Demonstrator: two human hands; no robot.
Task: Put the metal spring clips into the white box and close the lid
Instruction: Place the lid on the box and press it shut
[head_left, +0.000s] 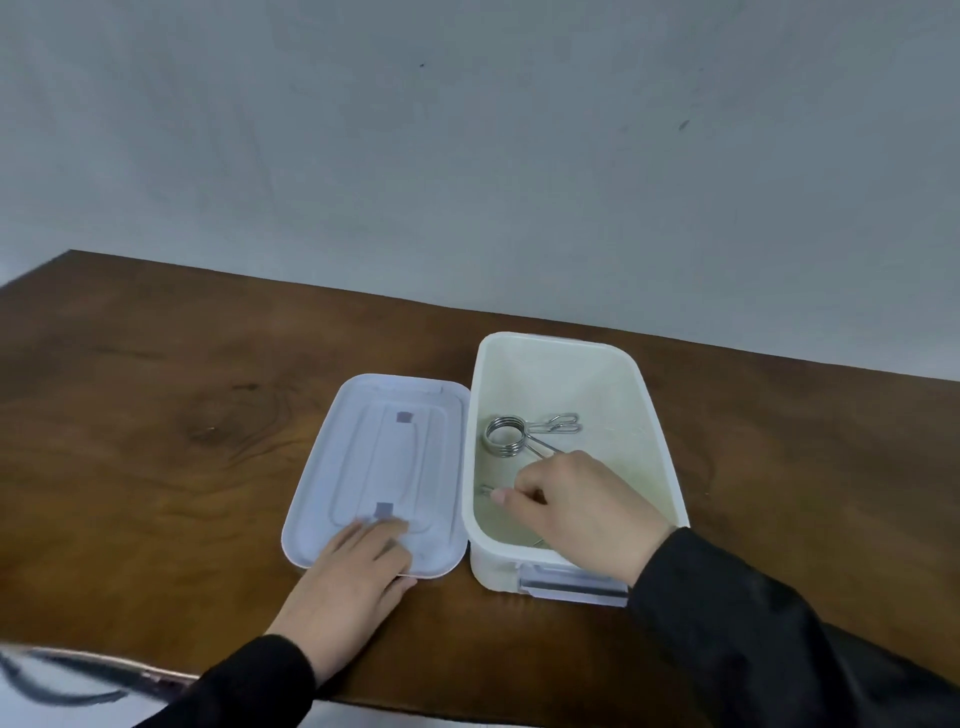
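The white box (652, 410) stands open on the brown table, right of centre. One metal spring clip (511, 434) lies on its floor toward the far left. My right hand (582, 512) is down inside the box near the front, fingers pinched on a second spring clip (487, 490) of which only a wire end shows left of my fingertips. The white lid (379, 457) lies upside down on the table, touching the box's left side. My left hand (353, 577) rests flat on the lid's near edge, fingers spread.
The wooden table (156, 415) runs to a grey wall behind. Its near edge crosses the bottom left, where a dark cable (62, 680) hangs below it. A grey latch (571, 584) sits on the box's front wall.
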